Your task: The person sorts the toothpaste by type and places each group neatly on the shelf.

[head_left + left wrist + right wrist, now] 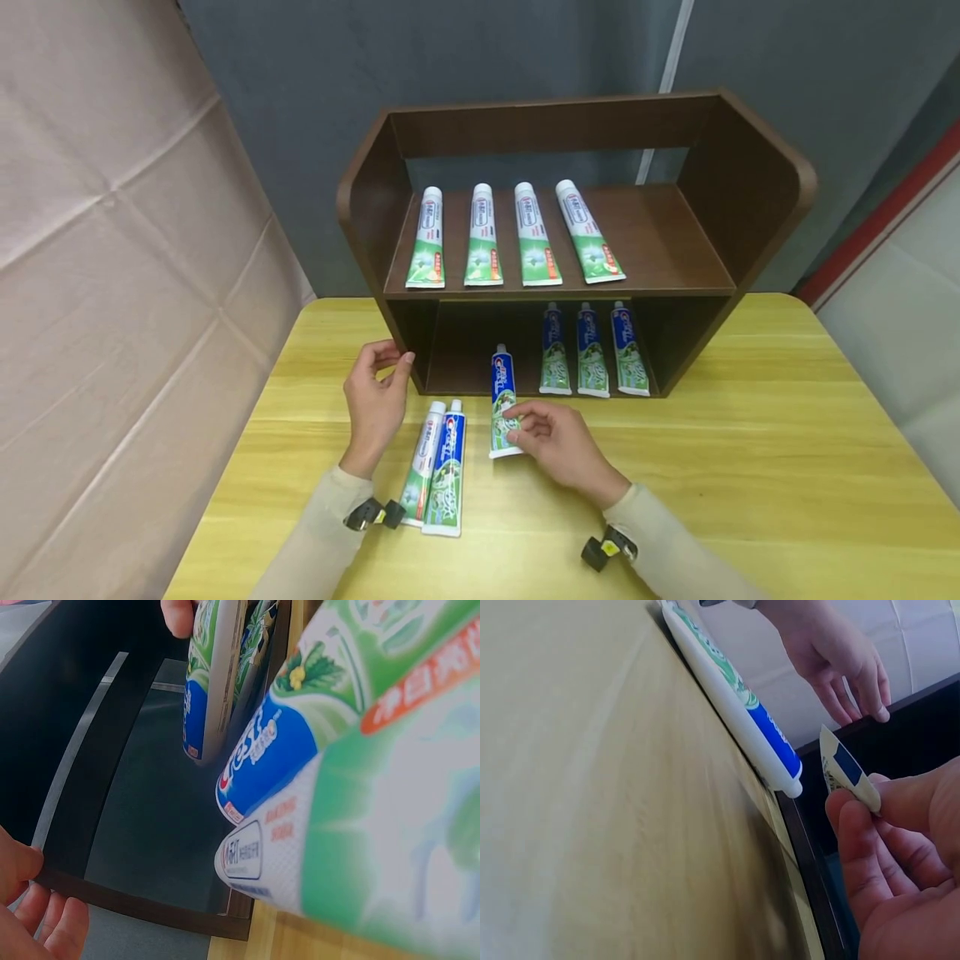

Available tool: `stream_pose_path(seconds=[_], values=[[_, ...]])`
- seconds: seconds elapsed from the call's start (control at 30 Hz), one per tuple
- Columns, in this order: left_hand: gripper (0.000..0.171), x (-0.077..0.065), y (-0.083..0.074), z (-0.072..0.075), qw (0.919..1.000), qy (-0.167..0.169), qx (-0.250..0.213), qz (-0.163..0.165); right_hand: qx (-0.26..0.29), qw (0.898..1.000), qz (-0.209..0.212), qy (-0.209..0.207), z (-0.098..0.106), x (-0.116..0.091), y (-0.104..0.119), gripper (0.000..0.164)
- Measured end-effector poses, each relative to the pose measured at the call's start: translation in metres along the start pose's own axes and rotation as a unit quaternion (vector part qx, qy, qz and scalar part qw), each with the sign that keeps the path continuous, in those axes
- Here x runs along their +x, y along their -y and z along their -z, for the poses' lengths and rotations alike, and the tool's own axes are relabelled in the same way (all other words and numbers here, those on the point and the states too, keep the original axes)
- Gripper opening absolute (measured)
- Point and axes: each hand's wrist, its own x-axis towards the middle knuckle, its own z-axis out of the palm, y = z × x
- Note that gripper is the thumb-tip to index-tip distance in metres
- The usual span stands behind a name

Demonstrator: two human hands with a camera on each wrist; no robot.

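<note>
My right hand point(564, 448) pinches the bottom end of a blue and green toothpaste tube point(504, 379) between thumb and fingers. The tube's cap points into the lower level of a dark brown shelf point(577, 292). At the shelf's lower left corner, my left hand point(377, 408) holds the edge of the side panel, thumb on one face and fingers on the other. Between my forearms, a white and green toothpaste tube point(422, 462) and another blue and green tube point(447, 479) lie side by side on the table, touching.
Several white and green tubes point(483, 237) lie in a row on the upper level, the rightmost one slanted. Three blue and green tubes point(591, 354) lie at the right of the lower level. The shelf stands on a yellow wood-grain table point(787, 467), with a grey partition point(495, 58) behind.
</note>
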Motion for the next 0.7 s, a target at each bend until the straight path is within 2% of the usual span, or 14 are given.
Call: stream_pose_path(seconds=[0.3,0.53,0.7], values=[[0.024,0.000,0.000,0.000,1.0000,0.001,0.002,0.005,0.005,1.000,-0.004,-0.019,0.002,0.017,0.000,0.023],[0.024,0.000,0.001,-0.001,1.0000,0.001,0.000,0.003,0.004,0.999,-0.023,-0.027,0.003,0.027,0.000,0.023],[0.024,-0.001,0.002,-0.001,1.0000,0.000,-0.005,-0.001,-0.002,0.999,-0.018,-0.033,0.005,0.035,-0.002,0.023]])
